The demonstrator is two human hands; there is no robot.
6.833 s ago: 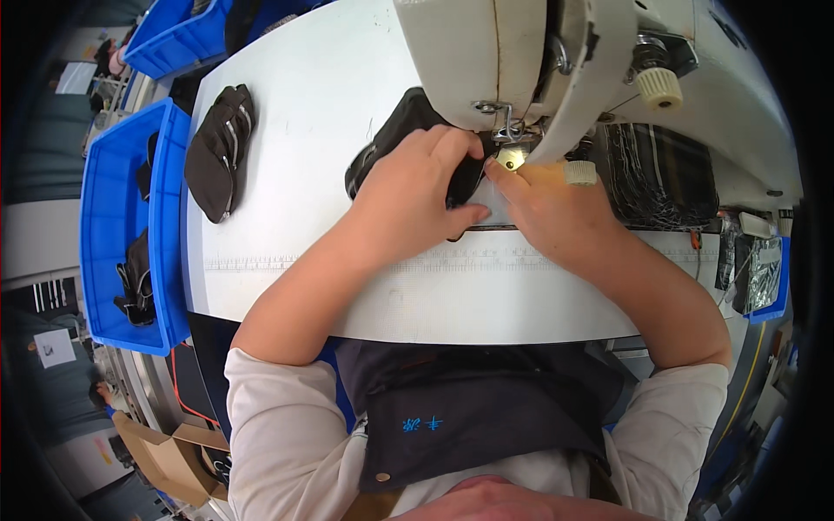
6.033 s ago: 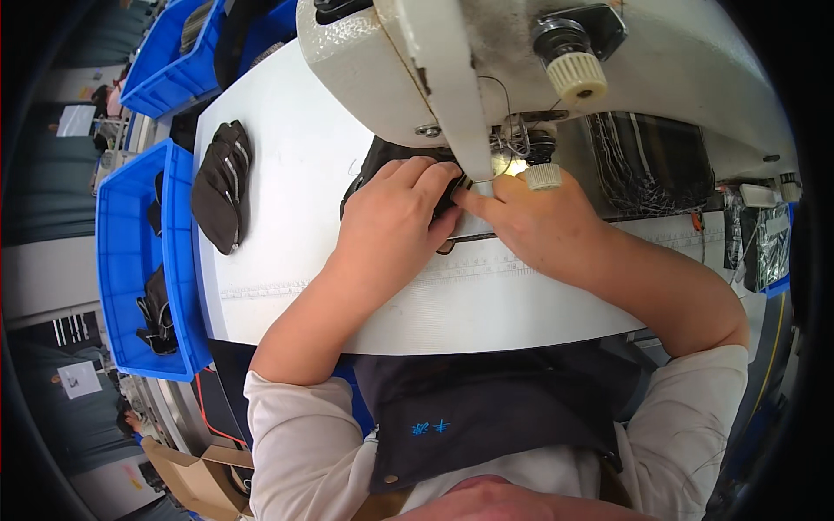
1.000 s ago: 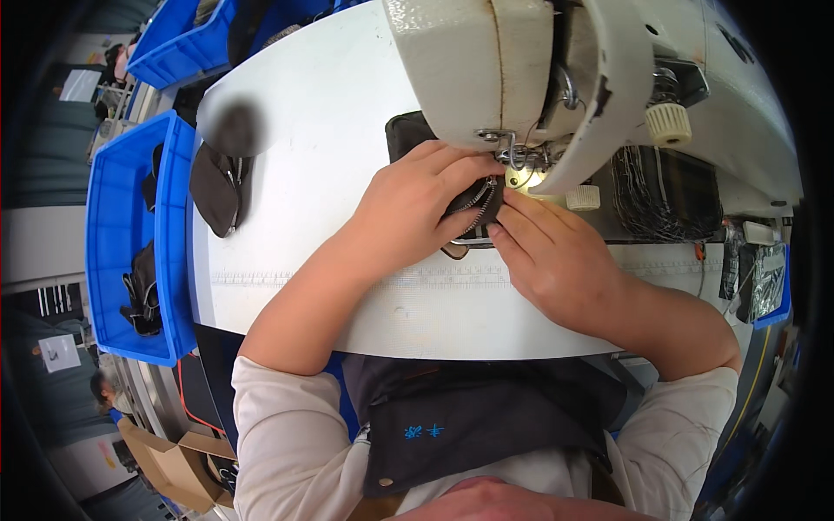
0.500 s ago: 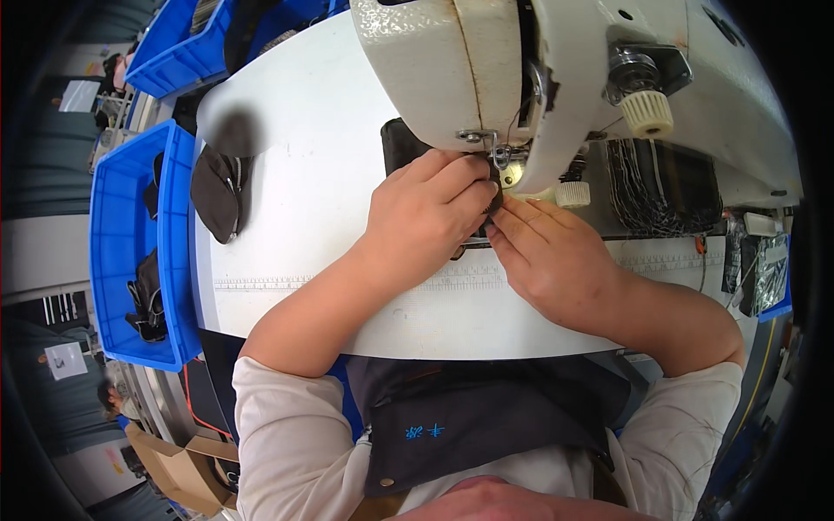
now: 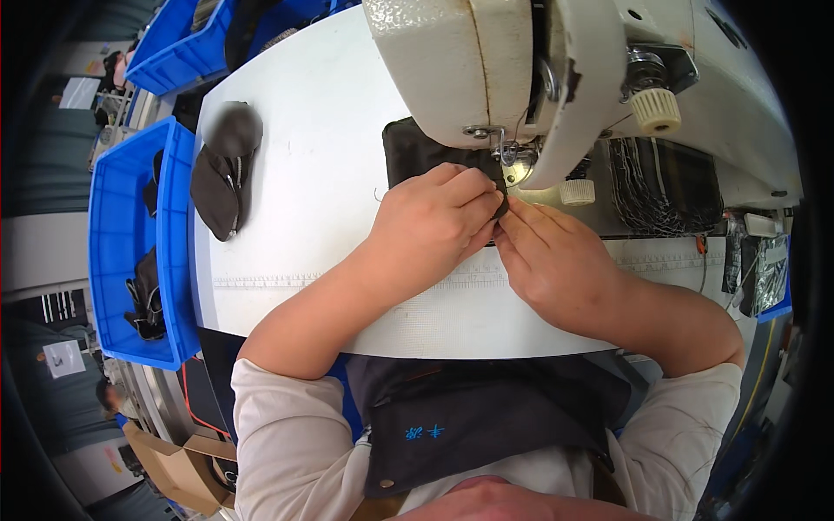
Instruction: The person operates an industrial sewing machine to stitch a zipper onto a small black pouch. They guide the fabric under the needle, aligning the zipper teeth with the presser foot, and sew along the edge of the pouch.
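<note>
A piece of black fabric (image 5: 417,149) lies on the white sewing table, partly under the head of a white sewing machine (image 5: 439,74). My left hand (image 5: 434,213) grips the fabric's near right edge, with its fingers bent over the cloth. Close beside it, my right hand (image 5: 556,252) pinches the same edge, fingertips almost touching those of the left. The presser foot (image 5: 511,156) and needle area are just beyond my fingertips. My hands hide the held edge in part.
Finished-looking black fabric pieces (image 5: 219,191) lie at the left of the white table (image 5: 304,208). A blue bin (image 5: 184,260) with black items stands past its left edge. Stacked black pieces with loose threads (image 5: 665,187) lie right of the machine. An open cardboard box (image 5: 178,469) is at lower left.
Both hands have shifted slightly toward me with the fabric edge, and more of the black fabric shows beyond my left hand. The machine head appears a little farther right.
</note>
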